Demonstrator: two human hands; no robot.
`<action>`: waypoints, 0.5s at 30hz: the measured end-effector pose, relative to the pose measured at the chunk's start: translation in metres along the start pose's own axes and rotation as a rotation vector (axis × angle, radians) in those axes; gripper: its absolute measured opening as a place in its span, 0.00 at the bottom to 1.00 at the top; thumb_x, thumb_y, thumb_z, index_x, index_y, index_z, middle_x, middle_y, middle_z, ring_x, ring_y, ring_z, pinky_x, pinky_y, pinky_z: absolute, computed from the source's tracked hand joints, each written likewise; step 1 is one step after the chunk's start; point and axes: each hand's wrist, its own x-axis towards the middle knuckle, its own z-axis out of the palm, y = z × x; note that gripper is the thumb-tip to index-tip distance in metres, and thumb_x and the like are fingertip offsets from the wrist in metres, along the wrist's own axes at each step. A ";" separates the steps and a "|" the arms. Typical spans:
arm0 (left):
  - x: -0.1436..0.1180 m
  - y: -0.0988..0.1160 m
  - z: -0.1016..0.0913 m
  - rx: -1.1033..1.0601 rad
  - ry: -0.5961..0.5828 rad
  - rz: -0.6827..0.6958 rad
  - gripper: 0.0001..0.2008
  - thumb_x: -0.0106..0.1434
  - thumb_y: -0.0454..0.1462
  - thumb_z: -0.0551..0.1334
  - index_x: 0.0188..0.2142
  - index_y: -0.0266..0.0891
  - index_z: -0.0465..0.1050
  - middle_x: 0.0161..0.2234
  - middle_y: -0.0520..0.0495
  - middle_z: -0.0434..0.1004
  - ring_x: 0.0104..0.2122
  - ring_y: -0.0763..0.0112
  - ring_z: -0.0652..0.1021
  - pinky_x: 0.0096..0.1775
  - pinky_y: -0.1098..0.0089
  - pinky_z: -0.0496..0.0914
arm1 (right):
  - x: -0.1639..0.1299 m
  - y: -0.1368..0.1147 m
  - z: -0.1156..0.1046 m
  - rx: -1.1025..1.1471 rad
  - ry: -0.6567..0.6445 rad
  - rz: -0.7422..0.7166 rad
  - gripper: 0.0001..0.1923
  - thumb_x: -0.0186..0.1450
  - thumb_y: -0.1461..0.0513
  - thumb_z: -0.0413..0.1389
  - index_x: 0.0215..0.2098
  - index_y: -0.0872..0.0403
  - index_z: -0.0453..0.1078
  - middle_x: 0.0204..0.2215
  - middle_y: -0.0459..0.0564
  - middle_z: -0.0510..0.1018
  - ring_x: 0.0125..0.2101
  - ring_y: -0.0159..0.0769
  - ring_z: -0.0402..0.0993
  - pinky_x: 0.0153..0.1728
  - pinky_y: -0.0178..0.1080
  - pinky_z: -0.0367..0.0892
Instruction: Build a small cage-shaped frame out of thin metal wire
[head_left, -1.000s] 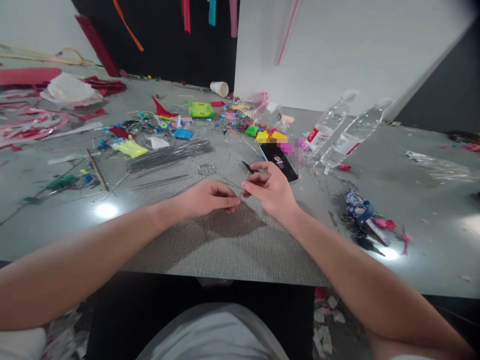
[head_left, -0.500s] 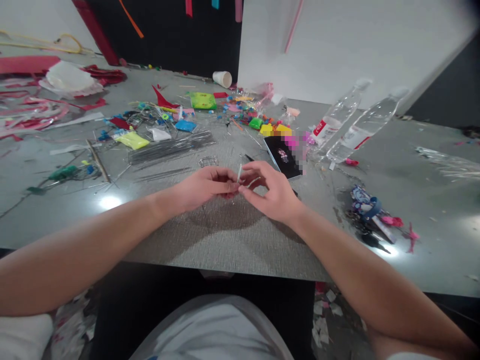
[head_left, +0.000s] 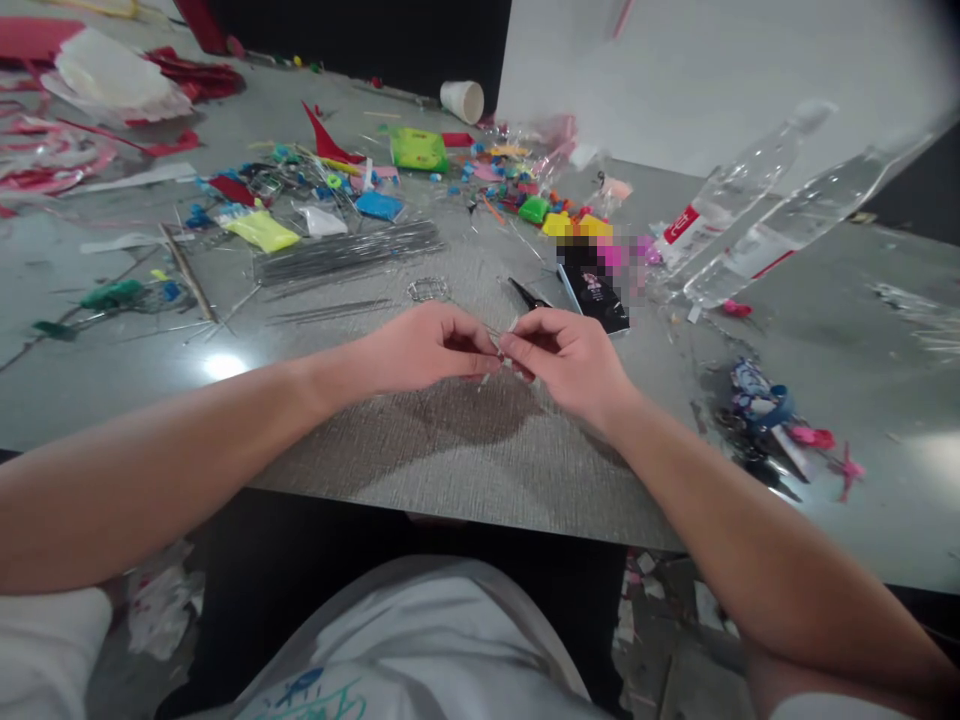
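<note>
My left hand (head_left: 431,345) and my right hand (head_left: 570,355) meet fingertip to fingertip above the grey table (head_left: 465,450). Between them they pinch a small piece of thin silvery wire (head_left: 501,345), most of it hidden by the fingers. Just beyond my right hand lie black pliers (head_left: 529,295) and a dark phone (head_left: 596,290). A small wire coil (head_left: 427,290) rests on the table beyond my left hand.
A bundle of thin metal wires (head_left: 349,255) lies left of centre. Colourful clay packets and beads (head_left: 420,150) litter the far side, with a paper cup (head_left: 463,100). Two clear plastic bottles (head_left: 750,215) lie at the right. Blue and pink scraps (head_left: 772,415) sit near the right edge.
My view has tilted downward, so everything on the table sits higher in view. My right hand's fingers have closed from a spread pose into a pinch against my left fingertips.
</note>
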 end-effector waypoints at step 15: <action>0.000 -0.006 -0.009 0.156 0.055 0.028 0.11 0.63 0.44 0.67 0.40 0.41 0.82 0.32 0.49 0.82 0.30 0.69 0.77 0.32 0.70 0.68 | 0.004 0.001 -0.004 0.041 0.040 0.007 0.20 0.63 0.45 0.66 0.31 0.52 0.73 0.23 0.45 0.77 0.24 0.32 0.74 0.27 0.39 0.73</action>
